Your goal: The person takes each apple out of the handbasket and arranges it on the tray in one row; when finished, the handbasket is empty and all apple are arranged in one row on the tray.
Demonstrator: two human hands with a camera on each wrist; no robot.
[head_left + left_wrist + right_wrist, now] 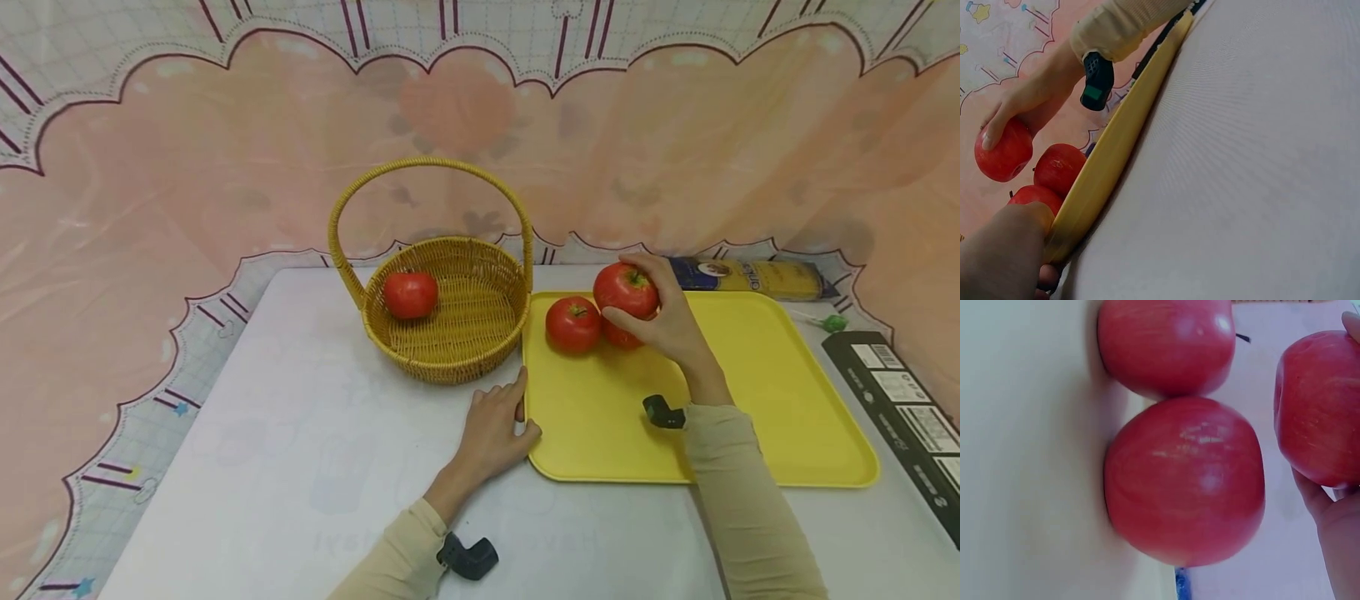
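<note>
One apple (621,287), probably firm and slippery, best gripped round its sides, is held over one tray (787,408) by curved fingers of the right hand (669,321) in the head view; the tray's rim is touched by the loosely spread left hand (495,425), and another apple (411,295) is contained in one basket (450,367). From the left wrist, two more apples (1060,169) are seen, four altogether; from the right wrist, they are shown side by side.
</note>
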